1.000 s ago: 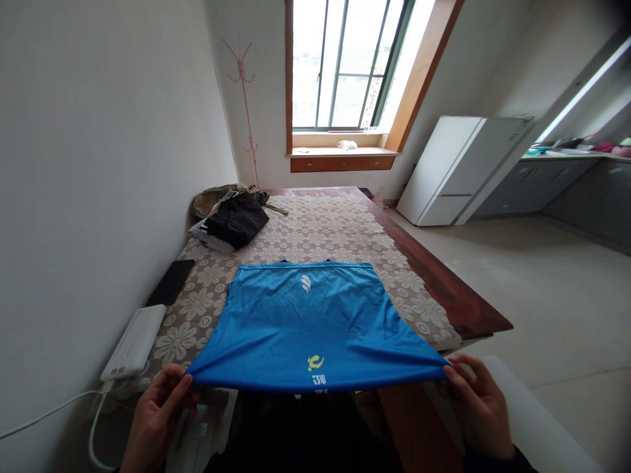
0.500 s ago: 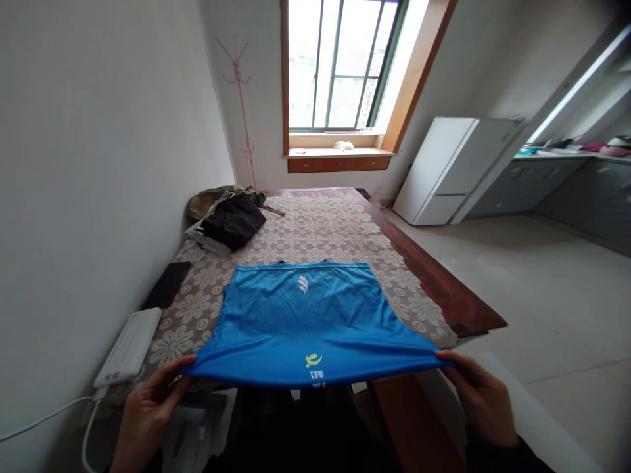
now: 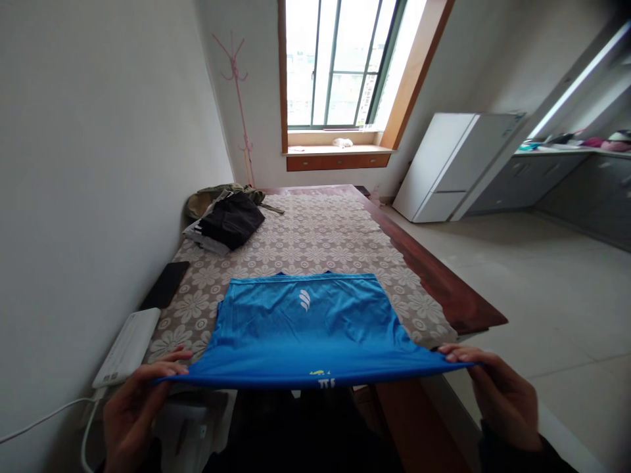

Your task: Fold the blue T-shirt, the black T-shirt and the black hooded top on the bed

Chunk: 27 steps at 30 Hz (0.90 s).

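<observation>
A blue shirt (image 3: 305, 328) with a small white logo lies partly on the lace-covered table (image 3: 315, 236), its near edge lifted off the table and stretched wide. My left hand (image 3: 131, 410) pinches the near left corner of the shirt. My right hand (image 3: 497, 391) pinches the near right corner. The far part of the shirt rests flat on the tablecloth.
A pile of dark clothes (image 3: 227, 217) sits at the table's far left. A black phone (image 3: 165, 284) and a white power bank (image 3: 127, 347) with a cable lie along the left wall. A white cabinet (image 3: 453, 167) stands on the floor to the right.
Both hands have moved apart and toward me, pulling the shirt's near edge wider and flatter. The yellow print near that edge is now almost hidden.
</observation>
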### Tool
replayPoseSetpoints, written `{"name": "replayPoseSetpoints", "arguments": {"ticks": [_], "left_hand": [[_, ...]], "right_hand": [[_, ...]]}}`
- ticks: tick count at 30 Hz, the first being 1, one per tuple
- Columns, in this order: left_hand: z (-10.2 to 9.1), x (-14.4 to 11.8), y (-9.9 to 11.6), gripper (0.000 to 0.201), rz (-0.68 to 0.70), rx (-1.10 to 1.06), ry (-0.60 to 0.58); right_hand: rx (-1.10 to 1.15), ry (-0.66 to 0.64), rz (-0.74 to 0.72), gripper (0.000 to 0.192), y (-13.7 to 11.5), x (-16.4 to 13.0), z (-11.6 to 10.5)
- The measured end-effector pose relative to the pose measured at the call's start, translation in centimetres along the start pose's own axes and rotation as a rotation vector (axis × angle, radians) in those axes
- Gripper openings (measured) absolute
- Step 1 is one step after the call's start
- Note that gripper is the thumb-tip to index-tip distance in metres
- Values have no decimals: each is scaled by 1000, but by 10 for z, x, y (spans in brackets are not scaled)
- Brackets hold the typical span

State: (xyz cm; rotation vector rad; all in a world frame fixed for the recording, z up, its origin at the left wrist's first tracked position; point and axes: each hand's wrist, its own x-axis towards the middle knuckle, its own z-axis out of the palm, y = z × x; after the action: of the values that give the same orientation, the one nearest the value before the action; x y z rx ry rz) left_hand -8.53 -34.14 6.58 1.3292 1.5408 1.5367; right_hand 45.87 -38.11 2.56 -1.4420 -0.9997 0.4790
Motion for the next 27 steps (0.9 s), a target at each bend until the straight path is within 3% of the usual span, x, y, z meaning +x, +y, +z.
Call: {"name": "replayPoseSetpoints", "arguments": {"ticks": [4, 9, 13, 17, 21, 24, 27], "left_hand": [[19, 49, 3, 37, 0, 244, 36], [74, 128, -8, 32, 65, 577, -52], [111, 167, -36, 29, 54, 889, -177], [124, 181, -55, 31, 54, 1041, -265], [116, 177, -51, 39, 59, 1107, -274], [117, 159, -35, 45, 222, 1117, -272], [144, 130, -17, 43, 453, 1031, -374]], "right_hand": [[-114, -42, -19, 40, -3, 53, 19], [-309, -223, -81, 38, 5, 144, 84], [-578, -334, -93, 25, 24, 181, 133], [-729, -345, -80, 23, 42, 184, 149], [-839, -319, -98, 28, 39, 174, 143], [-949, -306, -279, 40, 16, 150, 147], [-900, -460, -470, 45, -14, 110, 179]]}}
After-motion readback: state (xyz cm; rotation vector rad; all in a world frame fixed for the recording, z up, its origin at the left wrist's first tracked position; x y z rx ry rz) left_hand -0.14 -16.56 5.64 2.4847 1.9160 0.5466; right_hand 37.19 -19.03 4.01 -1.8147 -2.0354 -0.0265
